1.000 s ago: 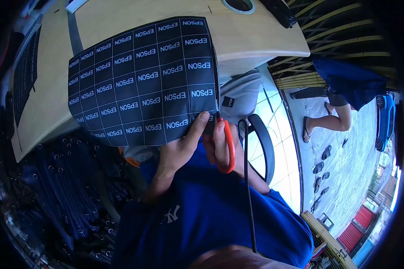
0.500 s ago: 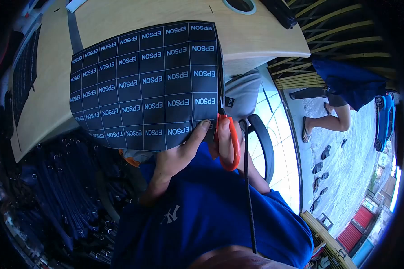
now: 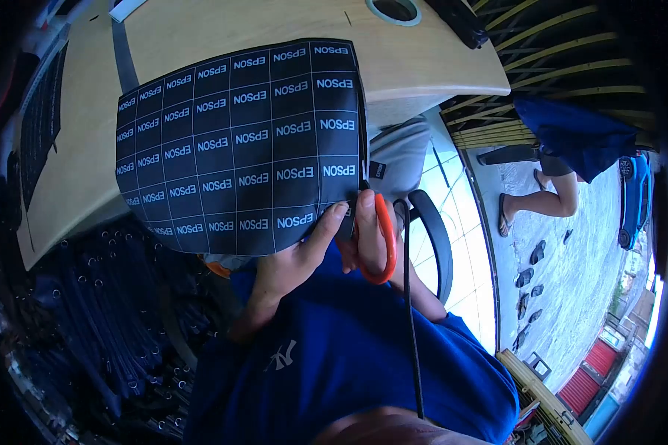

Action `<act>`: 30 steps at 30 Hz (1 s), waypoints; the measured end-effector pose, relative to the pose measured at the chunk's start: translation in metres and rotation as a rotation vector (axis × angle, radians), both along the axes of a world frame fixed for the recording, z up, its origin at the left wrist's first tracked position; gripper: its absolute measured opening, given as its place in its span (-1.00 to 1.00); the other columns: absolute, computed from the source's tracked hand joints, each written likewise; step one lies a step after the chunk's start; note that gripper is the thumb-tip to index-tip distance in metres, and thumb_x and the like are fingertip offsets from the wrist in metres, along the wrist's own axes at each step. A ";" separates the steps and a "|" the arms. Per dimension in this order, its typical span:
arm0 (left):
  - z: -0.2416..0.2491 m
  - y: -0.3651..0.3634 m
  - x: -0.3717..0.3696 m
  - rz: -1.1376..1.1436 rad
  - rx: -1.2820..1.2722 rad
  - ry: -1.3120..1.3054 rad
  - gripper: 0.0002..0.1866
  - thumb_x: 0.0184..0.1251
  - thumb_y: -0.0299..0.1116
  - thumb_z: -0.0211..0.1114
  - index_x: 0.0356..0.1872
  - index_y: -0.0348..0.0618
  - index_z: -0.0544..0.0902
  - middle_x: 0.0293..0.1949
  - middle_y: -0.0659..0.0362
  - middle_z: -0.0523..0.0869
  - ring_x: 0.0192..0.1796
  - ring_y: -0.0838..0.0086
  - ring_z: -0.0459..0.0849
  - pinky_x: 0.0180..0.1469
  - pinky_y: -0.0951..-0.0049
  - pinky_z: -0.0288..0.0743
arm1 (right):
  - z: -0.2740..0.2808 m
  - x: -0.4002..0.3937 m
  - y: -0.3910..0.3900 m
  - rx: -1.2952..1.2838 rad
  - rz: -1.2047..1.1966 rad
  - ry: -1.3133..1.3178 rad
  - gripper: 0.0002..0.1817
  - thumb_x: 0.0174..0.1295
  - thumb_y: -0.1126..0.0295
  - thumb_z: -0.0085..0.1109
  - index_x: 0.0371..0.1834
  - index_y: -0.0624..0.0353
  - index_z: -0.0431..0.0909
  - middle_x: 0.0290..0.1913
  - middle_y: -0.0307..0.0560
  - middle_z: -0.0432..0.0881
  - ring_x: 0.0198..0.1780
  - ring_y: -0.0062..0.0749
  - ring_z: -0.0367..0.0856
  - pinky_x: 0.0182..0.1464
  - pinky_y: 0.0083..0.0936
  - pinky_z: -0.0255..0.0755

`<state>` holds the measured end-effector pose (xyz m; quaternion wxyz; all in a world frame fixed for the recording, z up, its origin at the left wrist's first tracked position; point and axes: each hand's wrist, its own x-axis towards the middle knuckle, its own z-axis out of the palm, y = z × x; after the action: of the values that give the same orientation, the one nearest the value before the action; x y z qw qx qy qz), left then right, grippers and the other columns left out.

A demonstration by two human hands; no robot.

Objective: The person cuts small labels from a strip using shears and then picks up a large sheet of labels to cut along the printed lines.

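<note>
A black sheet [image 3: 223, 141], printed with rows of white EPSON labels in a thin grid, hangs over the desk's near edge. My left hand [image 3: 293, 263] grips its lower right corner, thumb on top and the other fingers hidden beneath. In my right hand [image 3: 371, 237] are scissors with orange handles [image 3: 382, 276], my fingers closed round the loops. The blades point away from me along the sheet's right edge, mostly hidden by it. Just right of them, a small black EPSON label [image 3: 377, 170] lies on grey fabric [image 3: 407, 148].
The wooden desk [image 3: 200, 37] has a round cable hole [image 3: 393, 9]. Dark straps with metal rings [image 3: 96, 311] hang at lower left. A black chair armrest [image 3: 434, 237] stands at right. Beyond the doorway are a person's leg [image 3: 545, 202], several sandals [image 3: 525, 278] and a blue car [image 3: 634, 196].
The sheet's lower part has dropped slightly toward me. My right thumb has shifted up a little on the scissors, and less of the orange handle shows. My left hand keeps its place.
</note>
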<state>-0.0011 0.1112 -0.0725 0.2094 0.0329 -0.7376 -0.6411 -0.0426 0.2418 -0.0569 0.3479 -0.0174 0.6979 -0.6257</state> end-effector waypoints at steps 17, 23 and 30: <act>0.009 0.004 0.009 -0.084 -0.035 -0.012 -0.82 0.16 -0.47 0.31 -0.26 -0.36 0.60 -0.39 0.10 0.69 -0.44 0.52 0.69 -0.43 0.63 0.55 | -0.004 0.002 -0.002 -0.006 -0.124 -0.029 -0.25 0.34 -0.20 -0.55 -0.56 0.33 0.34 -0.81 -0.08 0.42 -0.72 -0.38 0.52 -0.66 -0.60 0.36; 0.013 0.005 0.009 -0.096 0.011 -0.038 -0.84 0.16 -0.48 0.31 -0.27 -0.36 0.60 -0.43 0.11 0.69 -0.52 0.55 0.67 -0.51 0.67 0.54 | -0.009 0.000 0.001 -0.031 -0.078 -0.059 -0.20 0.31 -0.24 -0.53 -0.61 0.35 0.36 -0.82 -0.05 0.43 -0.74 -0.38 0.51 -0.68 -0.60 0.36; 0.007 0.004 0.012 -0.062 -0.039 -0.037 -0.81 0.15 -0.46 0.33 -0.26 -0.35 0.62 -0.38 0.11 0.70 -0.37 0.51 0.70 -0.34 0.61 0.55 | -0.006 -0.002 0.000 -0.016 -0.061 -0.034 -0.18 0.29 -0.27 -0.55 -0.66 0.34 0.34 -0.85 -0.06 0.40 -0.79 -0.38 0.48 -0.72 -0.61 0.32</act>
<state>0.0107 0.1154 -0.0651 0.1767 0.0178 -0.7544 -0.6319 -0.0443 0.2423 -0.0628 0.3403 0.0115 0.6870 -0.6419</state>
